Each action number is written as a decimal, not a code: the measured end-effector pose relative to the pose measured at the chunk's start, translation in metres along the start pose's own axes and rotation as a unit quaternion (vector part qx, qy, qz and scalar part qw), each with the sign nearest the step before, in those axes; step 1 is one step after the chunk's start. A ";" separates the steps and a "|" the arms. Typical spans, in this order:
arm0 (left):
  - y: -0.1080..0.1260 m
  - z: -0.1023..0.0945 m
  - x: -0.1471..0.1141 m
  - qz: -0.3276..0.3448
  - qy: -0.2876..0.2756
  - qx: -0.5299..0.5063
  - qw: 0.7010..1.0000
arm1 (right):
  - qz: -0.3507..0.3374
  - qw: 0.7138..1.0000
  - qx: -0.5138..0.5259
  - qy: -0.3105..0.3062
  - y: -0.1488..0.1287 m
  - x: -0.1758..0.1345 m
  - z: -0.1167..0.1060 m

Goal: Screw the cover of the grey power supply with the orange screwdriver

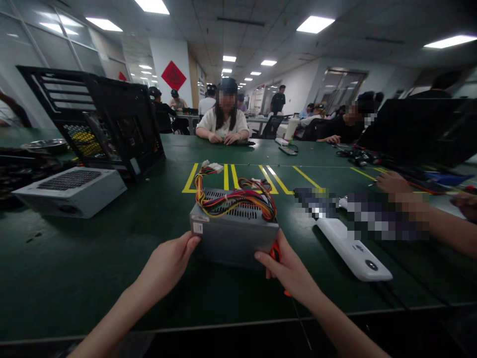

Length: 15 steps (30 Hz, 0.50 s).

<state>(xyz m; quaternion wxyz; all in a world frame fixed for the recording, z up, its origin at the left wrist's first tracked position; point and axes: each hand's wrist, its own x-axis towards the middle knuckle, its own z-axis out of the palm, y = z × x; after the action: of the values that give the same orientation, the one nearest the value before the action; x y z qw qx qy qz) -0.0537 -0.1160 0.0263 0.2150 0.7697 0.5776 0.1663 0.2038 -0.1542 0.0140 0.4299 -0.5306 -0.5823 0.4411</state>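
Gray metal makes up the box (233,243) that the person holds near the front of the green counter (122,263). The left hand (173,256) grips its left side, with the thumb on the near face. The right hand (288,266) grips the right side near the low corner, and an orange tool (275,251) with a long thin rod is in that hand too. The hands are apart, with the box clamped between them. It is hard to tell if the bottom of the box touches the counter. A bunch of colored wires (238,201) lies over the top and hangs past its far edge.

Green counter shows between the box and the front edge, and a wide stretch runs left to a white box (74,191) by a black case (147,117). On the right there is less room, since a white gadget (354,248) lies near the right hand. Yellow lines (225,176) mark the counter just past the box. Farther right, another person's hand (395,184) reaches in over the counter.
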 end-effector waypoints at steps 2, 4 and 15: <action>0.004 -0.005 0.018 0.003 0.012 0.005 1.000 | 0.011 1.000 0.004 0.015 -0.003 0.015 -0.003; 0.008 -0.007 0.033 0.003 0.031 0.014 0.999 | 0.004 0.999 0.003 0.040 -0.003 0.029 -0.004; 0.021 -0.015 0.085 -0.005 0.050 0.160 0.986 | -0.024 0.995 -0.035 0.095 0.006 0.087 -0.012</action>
<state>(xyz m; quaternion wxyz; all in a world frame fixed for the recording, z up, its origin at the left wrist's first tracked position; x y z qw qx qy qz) -0.0207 -0.0377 0.0508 0.0607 0.7817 0.6110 0.1087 0.2111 -0.0667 0.0141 0.4750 -0.5705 -0.5667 0.3576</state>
